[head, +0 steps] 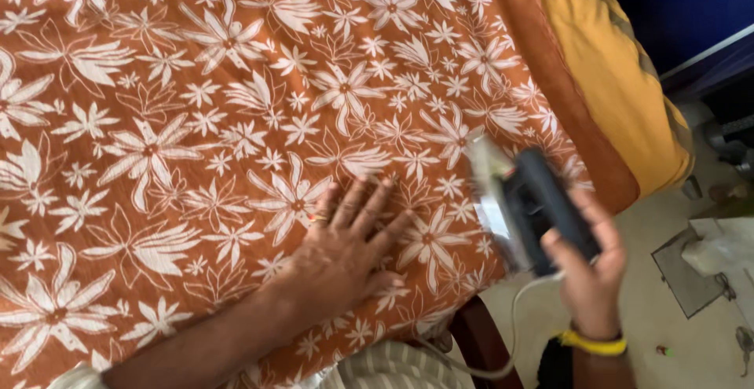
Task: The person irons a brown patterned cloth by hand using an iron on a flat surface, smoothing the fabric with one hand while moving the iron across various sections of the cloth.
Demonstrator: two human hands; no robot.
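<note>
In the head view, the left hand [345, 251] lies flat with its fingers spread on the orange cloth with white flowers [204, 122]. It seems to press the fabric so that it stays smooth and does not slide. The right hand [589, 267] is closed around the black handle of an electric iron [522, 204], which is lifted and tilted at the right edge of the cloth, its metal plate turned to the left. A white cord [510, 318] hangs from it. A yellow bangle [594, 344] sits on this wrist.

The iron is blurred, so its details are hard to read. The yellow padding [613, 67] under the cloth shows only at the edge. The floor objects at the right are cut off.
</note>
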